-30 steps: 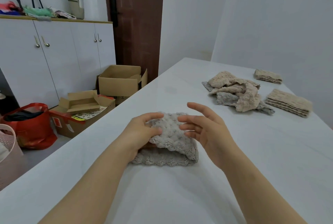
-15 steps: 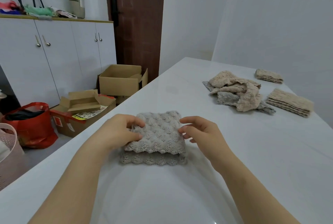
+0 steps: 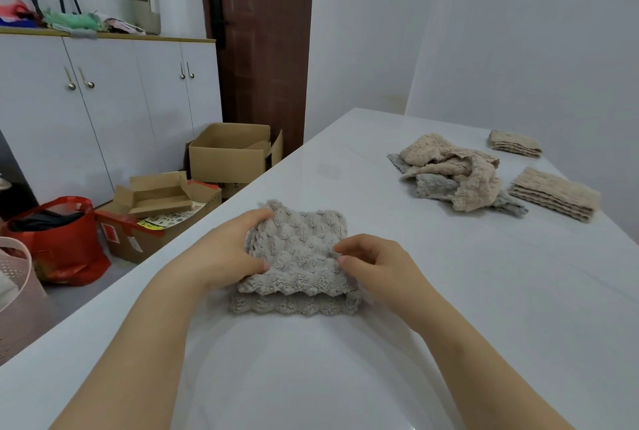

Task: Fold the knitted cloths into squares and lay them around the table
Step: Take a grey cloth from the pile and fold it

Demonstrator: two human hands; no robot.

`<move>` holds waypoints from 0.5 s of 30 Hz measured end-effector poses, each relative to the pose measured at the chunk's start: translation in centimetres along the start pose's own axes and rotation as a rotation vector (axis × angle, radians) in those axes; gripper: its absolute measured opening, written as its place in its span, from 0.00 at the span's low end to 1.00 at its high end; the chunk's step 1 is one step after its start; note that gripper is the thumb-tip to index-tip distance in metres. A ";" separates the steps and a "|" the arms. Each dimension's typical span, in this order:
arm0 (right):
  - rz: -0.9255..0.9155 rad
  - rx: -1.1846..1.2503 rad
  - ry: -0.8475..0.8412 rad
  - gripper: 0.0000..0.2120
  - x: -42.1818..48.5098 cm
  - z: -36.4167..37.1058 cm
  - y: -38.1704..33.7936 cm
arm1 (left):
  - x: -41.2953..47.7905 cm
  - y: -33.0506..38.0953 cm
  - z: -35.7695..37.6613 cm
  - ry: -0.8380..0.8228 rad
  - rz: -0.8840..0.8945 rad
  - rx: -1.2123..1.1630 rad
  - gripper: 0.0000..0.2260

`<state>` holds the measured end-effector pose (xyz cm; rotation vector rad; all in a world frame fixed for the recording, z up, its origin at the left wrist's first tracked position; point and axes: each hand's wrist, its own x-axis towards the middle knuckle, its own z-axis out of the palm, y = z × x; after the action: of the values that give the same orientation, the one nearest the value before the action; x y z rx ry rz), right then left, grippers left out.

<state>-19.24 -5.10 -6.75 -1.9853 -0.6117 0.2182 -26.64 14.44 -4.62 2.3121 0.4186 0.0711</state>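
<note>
White glossy tabletop (image 3: 449,291) fills lower and right frame, running up toward a white wall at right. Left side: white cabinets (image 3: 103,101) w/ clutter on top, dark brown door (image 3: 259,49) upper centre, open cardboard boxes (image 3: 228,156) and a red bag (image 3: 58,239) on the floor, pink basket (image 3: 17,291) at left edge.

Grey knitted cloth (image 3: 297,256) lies centre frame on the tabletop, folded over, top layer set back so the scalloped lower layer shows along the near edge. Long axis runs left-right across the frame; scalloped open edges point toward bottom of frame, fold toward the top. Upper left corner lifted a bit.

Left hand (image 3: 228,253) grips the cloth's left edge, thumb on top, fingers at the raised corner. Right hand (image 3: 377,263) pinches the right edge, fingers curled narrow.

Right of centre: loose pile of beige and grey cloths (image 3: 453,173). Two folded beige stacks, apart from it: one (image 3: 553,192) at right, one (image 3: 515,142) further up.
</note>
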 end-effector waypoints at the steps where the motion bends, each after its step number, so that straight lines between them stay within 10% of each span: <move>1: -0.005 -0.003 -0.003 0.09 0.0 0.0 0.0 | -0.1 0.1 0.0 0.004 0.003 -0.013 0.33; 8: -0.015 -0.059 -0.022 0.08 -0.1 0.2 0.0 | 0.4 -0.5 0.1 -0.047 0.009 0.141 0.29; 15: -0.348 -0.393 0.241 0.24 0.0 1.7 -0.5 | 0.8 1.3 2.0 0.329 0.271 0.289 0.21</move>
<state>-20.09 -3.57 -7.17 -2.1891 -0.8777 -0.3757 -25.19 12.49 -5.16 2.6392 0.2882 0.5634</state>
